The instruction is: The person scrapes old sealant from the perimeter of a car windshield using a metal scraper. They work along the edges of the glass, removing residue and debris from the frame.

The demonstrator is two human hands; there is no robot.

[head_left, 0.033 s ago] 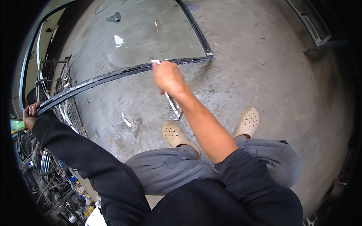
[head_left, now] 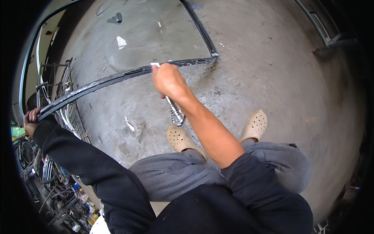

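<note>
A large glass pane (head_left: 156, 43) in a dark frame lies in front of me, its near frame strip (head_left: 101, 84) running from the far left up to a corner. My left hand (head_left: 30, 120) has its fingers wrapped round the left end of that strip. My right hand (head_left: 169, 82) is closed around a silver hand tool (head_left: 177, 113) with dark ridged edges, whose lower end hangs below the fist. Above the fist shows a white flat tip (head_left: 155, 64) against the strip; whether it belongs to the tool I cannot tell. The fist hides the tool's middle.
My feet in beige clogs (head_left: 180, 138) stand apart on the grey concrete floor (head_left: 272, 78). A white scrap (head_left: 129, 124) lies nearby. At left are a wire rack (head_left: 67, 84) and cluttered parts (head_left: 46, 191). Another dark frame (head_left: 335, 46) sits far right.
My right hand has moved slightly left along the frame strip with the tool. My left hand keeps its hold at the strip's end.
</note>
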